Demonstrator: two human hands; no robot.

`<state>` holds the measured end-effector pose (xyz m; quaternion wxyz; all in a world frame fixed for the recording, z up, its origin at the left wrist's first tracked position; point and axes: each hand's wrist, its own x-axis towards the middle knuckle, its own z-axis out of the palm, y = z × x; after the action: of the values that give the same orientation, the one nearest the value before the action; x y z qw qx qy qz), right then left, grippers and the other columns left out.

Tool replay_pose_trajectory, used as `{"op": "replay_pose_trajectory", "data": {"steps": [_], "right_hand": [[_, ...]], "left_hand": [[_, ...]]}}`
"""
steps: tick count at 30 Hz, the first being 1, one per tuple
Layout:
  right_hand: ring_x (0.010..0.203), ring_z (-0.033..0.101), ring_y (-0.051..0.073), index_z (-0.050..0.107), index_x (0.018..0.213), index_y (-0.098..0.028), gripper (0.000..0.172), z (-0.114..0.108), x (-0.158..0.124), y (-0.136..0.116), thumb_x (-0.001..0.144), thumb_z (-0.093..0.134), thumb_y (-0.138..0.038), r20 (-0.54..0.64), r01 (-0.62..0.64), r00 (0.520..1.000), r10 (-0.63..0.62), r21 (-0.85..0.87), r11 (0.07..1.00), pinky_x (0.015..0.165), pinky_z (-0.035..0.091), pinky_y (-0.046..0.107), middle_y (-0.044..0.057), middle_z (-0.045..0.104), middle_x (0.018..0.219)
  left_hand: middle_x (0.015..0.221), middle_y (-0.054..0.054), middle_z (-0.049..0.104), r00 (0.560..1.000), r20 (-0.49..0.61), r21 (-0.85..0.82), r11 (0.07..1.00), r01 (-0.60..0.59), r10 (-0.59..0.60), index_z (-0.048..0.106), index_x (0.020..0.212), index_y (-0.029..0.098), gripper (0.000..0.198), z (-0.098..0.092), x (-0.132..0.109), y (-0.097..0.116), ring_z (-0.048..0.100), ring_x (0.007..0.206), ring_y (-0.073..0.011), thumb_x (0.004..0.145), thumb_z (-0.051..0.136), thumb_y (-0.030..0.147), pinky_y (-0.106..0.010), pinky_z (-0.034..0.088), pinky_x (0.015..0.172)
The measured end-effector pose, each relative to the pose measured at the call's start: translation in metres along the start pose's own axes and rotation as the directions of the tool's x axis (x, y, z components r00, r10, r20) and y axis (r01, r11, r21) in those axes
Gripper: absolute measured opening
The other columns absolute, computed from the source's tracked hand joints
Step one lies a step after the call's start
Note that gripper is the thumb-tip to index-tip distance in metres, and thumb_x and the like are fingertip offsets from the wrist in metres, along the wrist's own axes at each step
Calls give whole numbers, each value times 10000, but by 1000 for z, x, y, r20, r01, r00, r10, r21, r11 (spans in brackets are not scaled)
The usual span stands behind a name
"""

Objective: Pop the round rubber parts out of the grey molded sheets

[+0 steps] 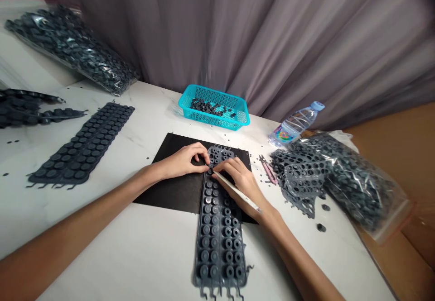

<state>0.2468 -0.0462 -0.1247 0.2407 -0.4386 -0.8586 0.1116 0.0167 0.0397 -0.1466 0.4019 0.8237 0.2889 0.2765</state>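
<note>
The one head camera looks forward and down from close above the table (152,246), facing its far edge and the curtain (190,29).

Near the frame's centre, the left hand (181,161) has its fingers (203,152) at a dark studded sheet (219,228) lying partly on a black mat (180,190); the right hand (243,181) holds a slim white tool (238,193) there. Upper centre, a turquoise basket (211,120) contains loose dark pieces (205,106).
</note>
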Motion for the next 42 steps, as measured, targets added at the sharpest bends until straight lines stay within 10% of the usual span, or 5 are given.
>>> {"op": "replay_pose_trajectory", "data": {"steps": [42], "right_hand": [[1026, 637, 229, 628, 1114, -248, 158, 1, 2, -2, 1048, 525, -349, 12, -92, 996, 92, 4, 996, 912, 526, 363, 63, 661, 1095]], "left_hand": [[1051, -46, 643, 1000, -4, -15, 1000, 21, -21, 692, 915, 195, 82, 1, 0, -3, 609, 959, -182, 847, 705, 239, -335, 493, 846]]}}
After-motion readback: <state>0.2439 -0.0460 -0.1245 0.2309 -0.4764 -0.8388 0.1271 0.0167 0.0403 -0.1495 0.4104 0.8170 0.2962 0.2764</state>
